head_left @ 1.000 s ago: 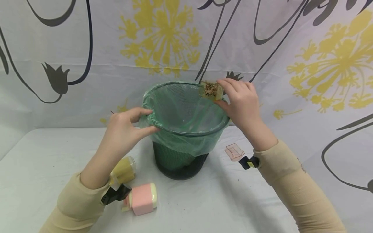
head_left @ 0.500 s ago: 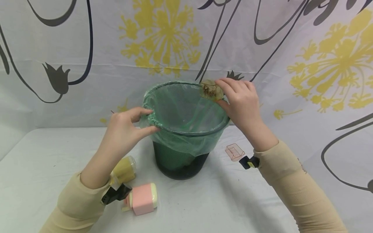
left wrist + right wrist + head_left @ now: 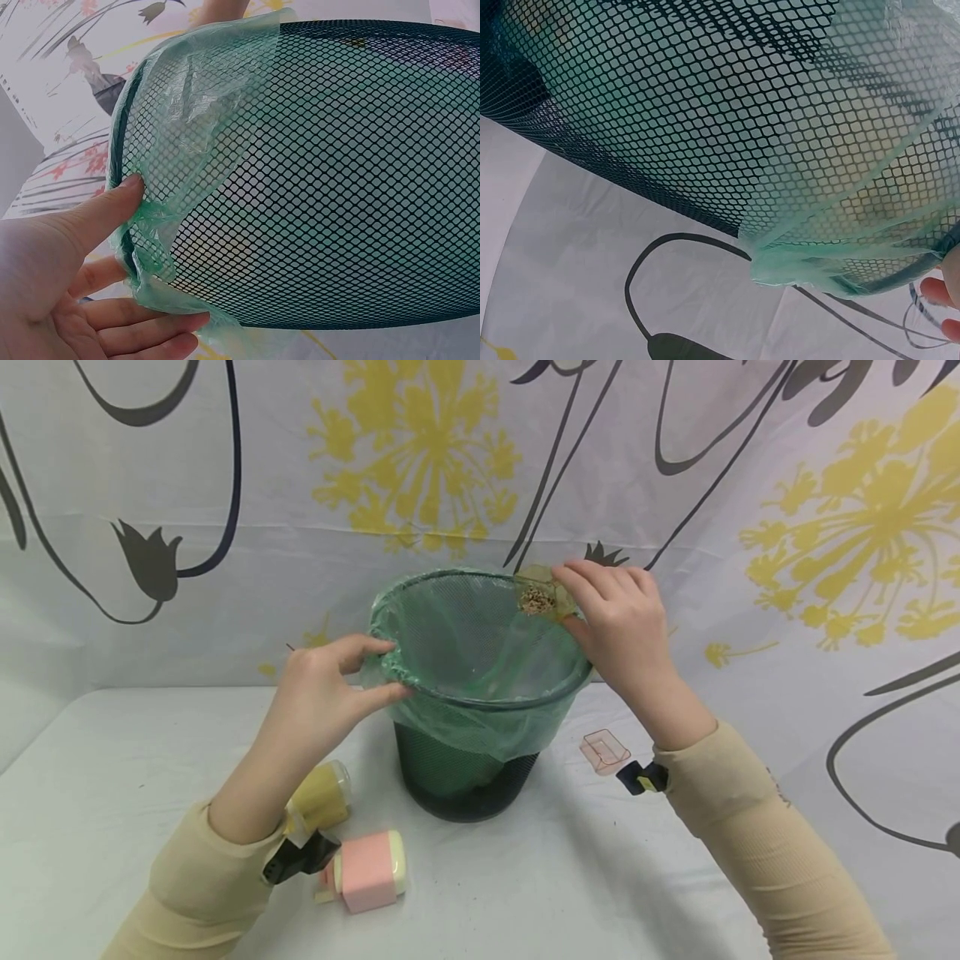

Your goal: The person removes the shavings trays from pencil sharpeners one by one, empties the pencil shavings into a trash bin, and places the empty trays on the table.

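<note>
A black mesh waste bin (image 3: 457, 777) stands on the white table, lined with a thin green bin bag (image 3: 480, 731) folded over its rim. My left hand (image 3: 322, 689) pinches the bagged rim at the left; in the left wrist view the thumb (image 3: 112, 210) presses the bag against the mesh. Above the far right of the rim, my right hand (image 3: 618, 618) holds a small see-through yellowish box (image 3: 562, 597) between thumb and fingers. Pale and dark shavings (image 3: 536, 600) sit bunched at its left side, towards the bin. Only fingertips (image 3: 935, 291) of the right hand show in the right wrist view.
A pink and cream crank pencil sharpener (image 3: 367, 871) lies in front of the bin at left. Behind it, partly covered by the left wrist, lies a yellow container with a clear end (image 3: 321, 795). A clear pinkish tray (image 3: 604, 752) rests right of the bin. Patterned cloth (image 3: 262, 527) hangs behind.
The small box has tilted in my right hand, and the shavings in it have shifted towards its lower left. My left hand keeps its place on the rim.
</note>
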Available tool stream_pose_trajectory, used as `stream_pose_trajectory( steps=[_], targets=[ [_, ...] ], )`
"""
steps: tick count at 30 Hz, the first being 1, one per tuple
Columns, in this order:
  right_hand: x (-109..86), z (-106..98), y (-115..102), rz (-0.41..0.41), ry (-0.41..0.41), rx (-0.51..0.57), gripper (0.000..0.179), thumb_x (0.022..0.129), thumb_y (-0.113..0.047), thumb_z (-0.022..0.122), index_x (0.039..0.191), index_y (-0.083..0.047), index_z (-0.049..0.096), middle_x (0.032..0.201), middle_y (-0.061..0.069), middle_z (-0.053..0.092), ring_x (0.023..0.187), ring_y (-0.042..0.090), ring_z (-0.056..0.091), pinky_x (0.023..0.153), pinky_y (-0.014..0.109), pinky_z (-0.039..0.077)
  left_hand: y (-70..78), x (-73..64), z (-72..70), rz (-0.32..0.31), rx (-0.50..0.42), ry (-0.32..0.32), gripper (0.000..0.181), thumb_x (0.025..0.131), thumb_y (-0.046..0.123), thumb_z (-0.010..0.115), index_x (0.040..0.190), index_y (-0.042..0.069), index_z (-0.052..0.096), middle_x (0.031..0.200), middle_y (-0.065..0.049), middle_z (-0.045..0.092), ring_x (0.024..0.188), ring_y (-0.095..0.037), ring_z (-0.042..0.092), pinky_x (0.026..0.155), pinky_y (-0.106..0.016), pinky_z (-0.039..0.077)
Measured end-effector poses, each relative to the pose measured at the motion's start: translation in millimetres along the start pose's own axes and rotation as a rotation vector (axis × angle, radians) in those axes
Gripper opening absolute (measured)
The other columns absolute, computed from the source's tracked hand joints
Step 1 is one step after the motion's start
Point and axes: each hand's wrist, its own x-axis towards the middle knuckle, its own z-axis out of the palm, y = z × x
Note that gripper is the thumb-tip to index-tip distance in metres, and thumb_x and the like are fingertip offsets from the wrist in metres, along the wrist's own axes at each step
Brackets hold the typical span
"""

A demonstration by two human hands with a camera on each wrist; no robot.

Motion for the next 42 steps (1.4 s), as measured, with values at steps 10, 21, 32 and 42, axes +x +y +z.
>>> stream_pose_trajectory(
  steps=[10,21,32,42],
  targets=[
    [0.1,0.3,0.6,-0.053,0.019,-0.040,0.050,0.076,0.002,0.078,0.123,-0.005,0.063,0.118,0.014,0.064,0.096,0.035,0.060,0.084,0.049,0.043,-1.3,0.1,1.2,0.011,0.007,0.007,0.044,0.073,0.019,0.084,0.113,0.007,0.069,0.108,-0.008,0.069,0.096,-0.033,0.066,0.079,-0.048,0.052],
    [-0.1,2.4,0.3,-0.093,0.084,-0.069,0.051,0.073,0.011,0.076,0.120,-0.005,0.065,0.118,0.012,0.064,0.092,0.034,0.061,0.081,0.048,0.044,-2.6,0.3,1.9,0.022,0.002,0.012,0.044,0.073,0.018,0.085,0.113,0.007,0.069,0.108,-0.007,0.069,0.096,-0.032,0.066,0.079,-0.047,0.052],
    [-0.1,4.3,-2.8,-0.096,0.145,-0.057,0.048,0.075,0.012,0.074,0.118,-0.010,0.067,0.119,0.007,0.064,0.090,0.031,0.062,0.080,0.047,0.046,-2.1,0.0,1.3,0.020,-0.002,0.020,0.043,0.073,0.018,0.085,0.112,0.007,0.070,0.109,-0.007,0.069,0.096,-0.032,0.066,0.079,-0.047,0.052],
    [0.2,6.0,-3.0,-0.104,0.183,-0.044,0.031,0.089,0.005,0.062,0.115,-0.010,0.069,0.118,0.007,0.065,0.089,0.031,0.062,0.077,0.047,0.046,-2.2,-0.1,1.4,0.020,-0.010,0.019,0.044,0.073,0.017,0.085,0.112,0.007,0.069,0.109,-0.007,0.069,0.097,-0.032,0.066,0.079,-0.047,0.052]
  ],
)
